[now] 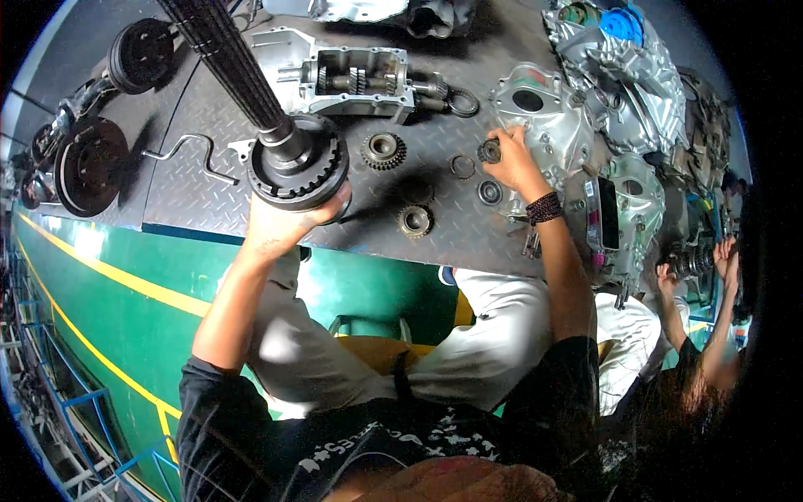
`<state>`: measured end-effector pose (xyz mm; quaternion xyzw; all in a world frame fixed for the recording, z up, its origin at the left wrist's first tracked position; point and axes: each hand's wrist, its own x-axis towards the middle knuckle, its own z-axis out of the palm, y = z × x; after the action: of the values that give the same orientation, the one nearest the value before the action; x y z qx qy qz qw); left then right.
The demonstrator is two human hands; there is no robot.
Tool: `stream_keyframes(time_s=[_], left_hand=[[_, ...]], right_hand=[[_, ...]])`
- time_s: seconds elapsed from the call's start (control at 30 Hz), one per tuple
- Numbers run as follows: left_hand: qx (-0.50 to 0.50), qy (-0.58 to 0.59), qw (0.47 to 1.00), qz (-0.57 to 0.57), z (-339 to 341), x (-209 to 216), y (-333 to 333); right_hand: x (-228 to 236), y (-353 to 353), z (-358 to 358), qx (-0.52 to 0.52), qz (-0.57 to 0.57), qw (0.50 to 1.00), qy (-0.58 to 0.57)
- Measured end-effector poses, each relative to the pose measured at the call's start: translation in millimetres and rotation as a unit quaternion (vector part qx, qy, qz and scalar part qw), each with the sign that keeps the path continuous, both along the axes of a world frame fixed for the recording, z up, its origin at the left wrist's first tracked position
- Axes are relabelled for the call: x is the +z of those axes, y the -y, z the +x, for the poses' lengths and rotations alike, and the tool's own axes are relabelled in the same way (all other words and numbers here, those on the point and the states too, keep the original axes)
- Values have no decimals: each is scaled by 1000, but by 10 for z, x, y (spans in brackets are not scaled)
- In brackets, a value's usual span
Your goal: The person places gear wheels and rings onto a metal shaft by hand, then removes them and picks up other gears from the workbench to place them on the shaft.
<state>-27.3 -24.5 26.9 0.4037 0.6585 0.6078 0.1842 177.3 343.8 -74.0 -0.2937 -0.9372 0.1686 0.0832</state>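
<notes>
My left hand is wrapped round the lower end of a long splined shaft, which stands up toward the camera. A wide toothed gear sits round the shaft just above my fingers. At the right, my right hand grips a small dark ring-shaped gear part with thumb and fingers, at the tabletop. Close to it lie a thin metal ring and a round bearing. Between my hands rest a toothed gear and a smaller brass-toned gear.
An opened gearbox housing lies at the back of the steel table. Silver casings and a phone stand at the right. A bent rod and brake drums are left. A co-worker's hands handle a gear assembly.
</notes>
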Motion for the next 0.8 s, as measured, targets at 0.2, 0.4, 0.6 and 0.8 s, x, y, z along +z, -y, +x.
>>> stream_keyframes(time_s=[0.2,0.4,0.6,0.8], left_hand=[[-5,-25,999,-30,32,64,-28],[9,-4,1000,-22,39,130,-24],[4,-9,1000,-16,26,176,-57],[-47,21,999,12,-19,137,7]], right_hand=[[100,-7,-6,-44,-90,994,-38],[52,44,-27,-1,20,999,29],[382,104,-56,-13,41,997,-66],[518,681,-349,75,-126,987,-59]])
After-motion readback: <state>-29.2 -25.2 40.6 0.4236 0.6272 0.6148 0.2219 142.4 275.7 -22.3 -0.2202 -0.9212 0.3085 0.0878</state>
